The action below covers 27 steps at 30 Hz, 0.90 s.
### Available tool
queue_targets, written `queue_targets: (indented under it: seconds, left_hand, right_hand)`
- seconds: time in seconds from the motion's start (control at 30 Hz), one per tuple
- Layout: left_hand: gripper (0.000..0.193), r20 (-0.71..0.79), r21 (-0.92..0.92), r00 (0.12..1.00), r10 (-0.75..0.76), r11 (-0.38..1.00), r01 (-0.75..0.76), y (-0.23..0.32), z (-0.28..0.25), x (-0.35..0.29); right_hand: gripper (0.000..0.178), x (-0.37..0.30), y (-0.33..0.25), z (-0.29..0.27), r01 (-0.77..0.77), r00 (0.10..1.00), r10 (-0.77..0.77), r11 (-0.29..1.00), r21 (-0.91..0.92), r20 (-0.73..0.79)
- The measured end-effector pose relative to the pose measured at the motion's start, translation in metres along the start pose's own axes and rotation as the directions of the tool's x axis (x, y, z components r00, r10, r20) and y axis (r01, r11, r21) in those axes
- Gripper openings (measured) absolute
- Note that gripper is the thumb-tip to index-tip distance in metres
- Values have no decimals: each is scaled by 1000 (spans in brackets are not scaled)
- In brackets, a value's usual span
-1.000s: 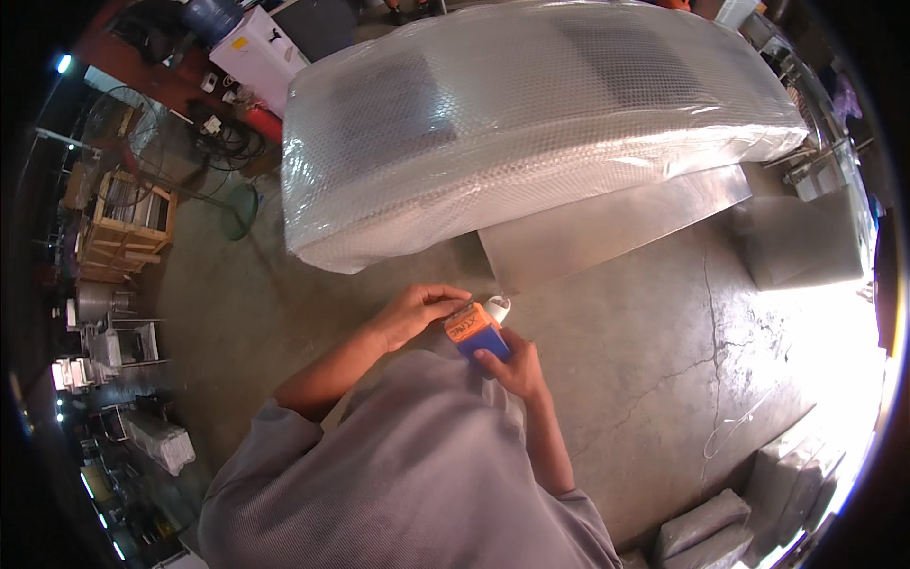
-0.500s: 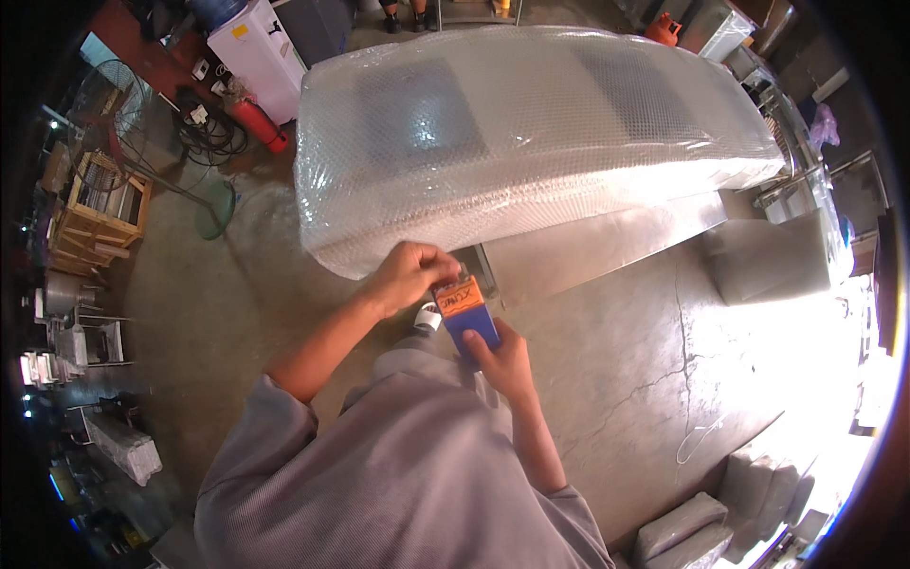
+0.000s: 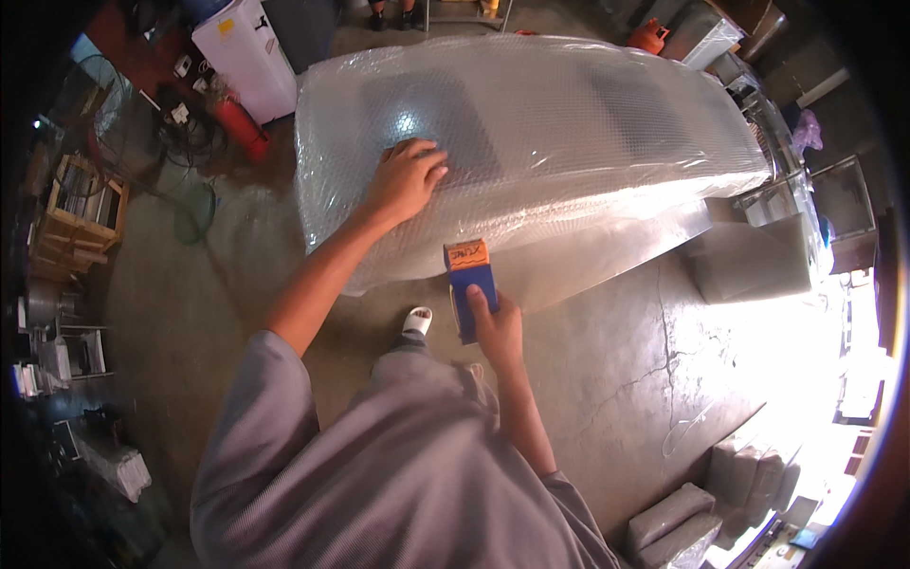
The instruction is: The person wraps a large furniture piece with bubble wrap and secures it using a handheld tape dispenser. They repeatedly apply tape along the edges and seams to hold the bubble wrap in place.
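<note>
My right hand (image 3: 499,327) grips a slim blue carton with an orange end (image 3: 469,284), thumb across its face and the orange end pointing away from me. Ahead of me stands a long, large object wrapped in clear bubble wrap (image 3: 531,123). My left hand (image 3: 406,182) reaches out over its near left part, fingers loosely bent and apart, with nothing visible in them. Whether the fingertips touch the wrap I cannot tell. Dark patches show through the plastic.
A white water dispenser (image 3: 248,62) and a red fire extinguisher (image 3: 240,130) stand at the far left. Left of me are a wooden crate (image 3: 81,213) and a fan's green base (image 3: 194,213). Wrapped bundles (image 3: 671,517) lie at the lower right. An orange gas cylinder (image 3: 649,36) is far right.
My left hand has left the carton's orange end and moved forward over the bubble wrap, its fingers loosening. The right hand still holds the carton, now more upright in view.
</note>
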<state>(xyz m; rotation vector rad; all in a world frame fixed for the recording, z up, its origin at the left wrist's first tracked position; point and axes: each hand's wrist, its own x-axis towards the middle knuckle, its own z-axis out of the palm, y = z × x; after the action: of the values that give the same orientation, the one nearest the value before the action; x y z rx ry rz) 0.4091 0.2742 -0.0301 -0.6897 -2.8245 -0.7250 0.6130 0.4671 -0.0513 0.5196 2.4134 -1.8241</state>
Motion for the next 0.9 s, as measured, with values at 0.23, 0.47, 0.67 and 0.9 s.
queue_targets:
  seconds: [0.23, 0.47, 0.67, 0.9]
  left_hand:
    - [89, 237, 346, 944, 231, 887, -304, 41, -7, -85]
    - [80, -11, 369, 946, 324, 880, -298, 23, 35, -84]
    - [74, 2, 381, 923, 385, 853, -357, 14, 47, -88]
    - [72, 218, 291, 908, 357, 864, -410, 22, 10, -76]
  right_hand:
    - [60, -6, 0, -26, -20, 995, 24, 999, -45, 93]
    - [55, -24, 40, -35, -2, 996, 7, 999, -51, 89]
    - [50, -5, 115, -2, 21, 997, -26, 997, 70, 70]
    - [44, 68, 150, 63, 14, 989, -47, 973, 230, 140]
